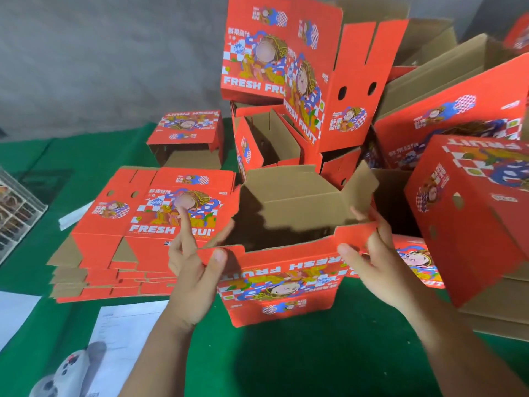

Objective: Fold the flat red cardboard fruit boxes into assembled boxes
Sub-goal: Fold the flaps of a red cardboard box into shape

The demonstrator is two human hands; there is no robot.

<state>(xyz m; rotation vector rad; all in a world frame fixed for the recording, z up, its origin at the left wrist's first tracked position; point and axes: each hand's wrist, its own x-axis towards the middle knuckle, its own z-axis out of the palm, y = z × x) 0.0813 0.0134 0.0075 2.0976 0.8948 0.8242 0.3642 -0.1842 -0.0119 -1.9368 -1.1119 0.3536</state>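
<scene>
Here, half-opened red box (282, 270) standing on green counter (329, 362), open top up. Left hand (197, 262) pinching its near-left rim corner; right hand (369, 253) gripping near-right flap edge. Flat box stack (143, 233) lying just left of box. Assembled boxes (300, 81) crowding behind and right; bare counter showing nearer than box.

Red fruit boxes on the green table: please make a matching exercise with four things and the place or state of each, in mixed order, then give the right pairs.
Things:
1. box in the hands
2. stack of flat boxes
3. pile of folded boxes
4. printed paper

Places or states:
A. lies left of the hands, unfolded
B. lies on the near table, white
C. open on top, half folded
D. heaped behind, tilted

Pairs: 1-C, 2-A, 3-D, 4-B
</scene>
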